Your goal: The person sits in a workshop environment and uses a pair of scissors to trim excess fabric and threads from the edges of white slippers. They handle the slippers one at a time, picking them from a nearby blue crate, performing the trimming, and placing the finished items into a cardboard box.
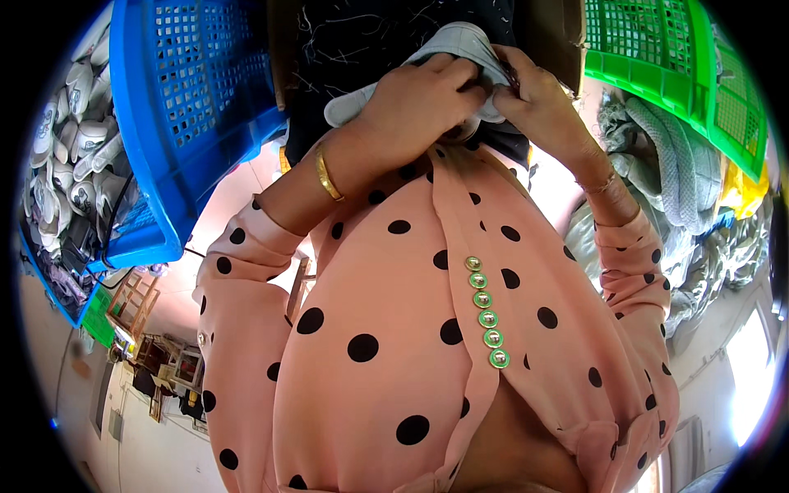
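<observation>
While left hand [436,92] and right hand [538,103] clamp fingers on grey piece [457,41], long axis slants leftward beneath left fingers.

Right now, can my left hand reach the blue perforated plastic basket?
Probably yes: nothing evident blocks the left hand from the blue basket to its left, though its fingers grip a pale grey shoe-like piece.

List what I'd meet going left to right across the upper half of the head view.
Heap of pale shoes, blue crate, gold bracelet, left hand, right hand, green basket. The pale grey shoe piece overlaps the hands, so it's left out.
</observation>
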A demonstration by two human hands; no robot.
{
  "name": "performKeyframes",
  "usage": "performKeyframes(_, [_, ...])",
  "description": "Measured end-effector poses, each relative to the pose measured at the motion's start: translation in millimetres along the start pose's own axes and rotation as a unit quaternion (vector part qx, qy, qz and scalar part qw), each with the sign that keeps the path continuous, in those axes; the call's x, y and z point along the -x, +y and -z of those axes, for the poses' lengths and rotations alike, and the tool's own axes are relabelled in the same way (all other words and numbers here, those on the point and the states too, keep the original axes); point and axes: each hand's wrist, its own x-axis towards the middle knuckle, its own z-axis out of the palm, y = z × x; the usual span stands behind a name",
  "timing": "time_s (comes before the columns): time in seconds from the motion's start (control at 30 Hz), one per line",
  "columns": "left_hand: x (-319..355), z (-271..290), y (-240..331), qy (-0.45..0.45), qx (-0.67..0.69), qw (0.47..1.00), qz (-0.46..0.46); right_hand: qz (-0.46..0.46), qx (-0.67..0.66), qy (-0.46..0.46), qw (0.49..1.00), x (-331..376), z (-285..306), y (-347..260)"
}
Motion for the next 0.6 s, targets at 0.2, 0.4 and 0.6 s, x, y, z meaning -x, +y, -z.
performKeyframes(0.2, [20.7,12.0,-1.9,0.029,-0.002,0.997,-0.068,-0.023,-0.070,0.031,0.997,7.8,1.1,-2.1])
performKeyframes(0.4, [46.7,9.1,11.4,0.055,0.050,0.997,-0.014,-0.081,-0.028,-0.013,0.996,12.9,1.0,-1.0])
performKeyframes(0.6, [55.9,0.5,19.7,0.078,0.079,0.994,-0.004,-0.051,-0.063,0.006,0.997,22.9,-3.2,-0.2])
